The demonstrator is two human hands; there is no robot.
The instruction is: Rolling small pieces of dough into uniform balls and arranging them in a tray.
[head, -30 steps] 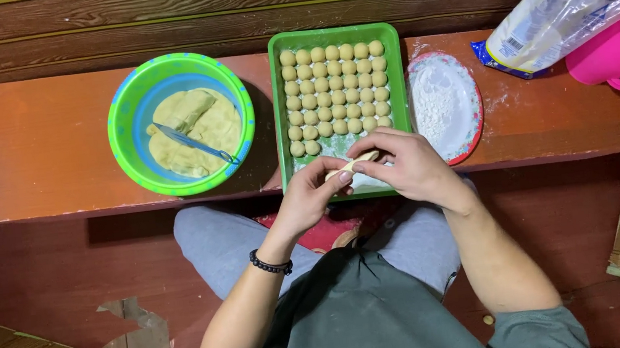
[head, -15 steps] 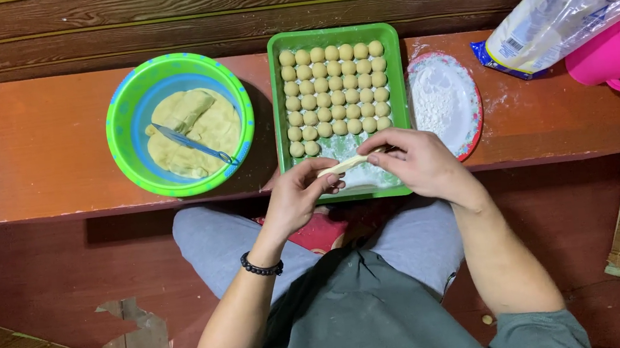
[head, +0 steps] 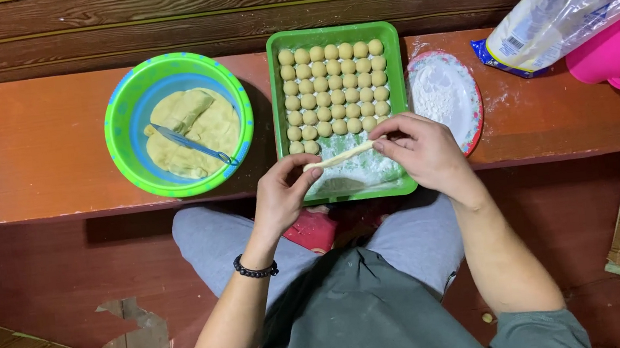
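While the left hand (head: pixel 282 196) and right hand (head: pixel 421 151) each pinch one end, a thin dough strip (head: pixel 342 155) spans the green tray (head: pixel 331 35) of dough balls (head: pixel 335 87) on the desk (head: pixel 46 148).

Bare bench (head: pixel 46 148) lies open at its left end; the green bowl (head: pixel 126 109), tray (head: pixel 395 104), flour plate (head: pixel 473 115) and right-end bag (head: pixel 561 9) crowd the rest.
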